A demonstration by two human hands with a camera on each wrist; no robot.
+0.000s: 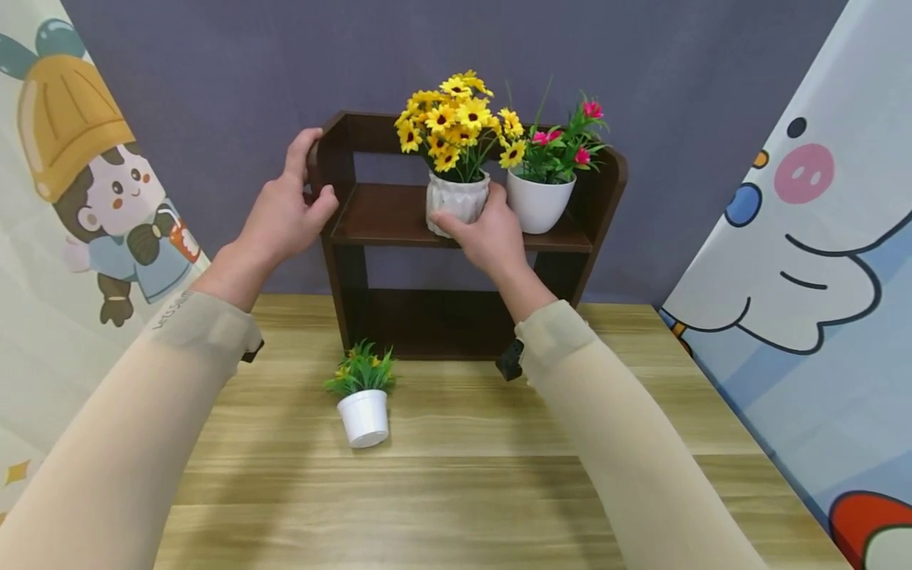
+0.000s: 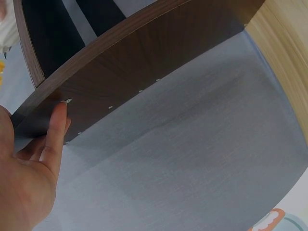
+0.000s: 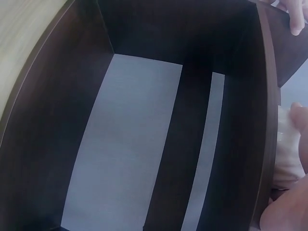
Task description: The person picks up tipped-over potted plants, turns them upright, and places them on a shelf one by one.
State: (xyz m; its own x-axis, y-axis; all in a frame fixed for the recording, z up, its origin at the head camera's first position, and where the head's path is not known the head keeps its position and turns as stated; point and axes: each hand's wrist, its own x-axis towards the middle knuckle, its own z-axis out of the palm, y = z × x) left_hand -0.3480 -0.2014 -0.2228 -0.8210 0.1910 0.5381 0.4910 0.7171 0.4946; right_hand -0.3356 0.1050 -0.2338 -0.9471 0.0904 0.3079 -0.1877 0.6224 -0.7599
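My right hand (image 1: pixel 492 233) grips a whitish ribbed flowerpot (image 1: pixel 456 198) of yellow daisy-like flowers (image 1: pixel 456 119), thumb across its front and fingers at its right side. The pot is at the upper shelf of a dark brown wooden rack (image 1: pixel 463 239); whether its base touches the board cannot be told. In the right wrist view the pot (image 3: pixel 286 154) shows only partly. My left hand (image 1: pixel 288 214) is at the rack's left side panel (image 2: pixel 120 57), straight fingers against its outer face, thumb apart in front. Beside the gripped pot stands a smooth white pot (image 1: pixel 541 204) with pink flowers.
A small white pot (image 1: pixel 365 418) with a green and yellow plant (image 1: pixel 363 372) sits on the wooden table (image 1: pixel 456 507), in front of the rack's left part. Behind the rack hangs a grey cloth (image 1: pixel 684 95). Printed cartoon sheets (image 1: pixel 819 261) line both sides.
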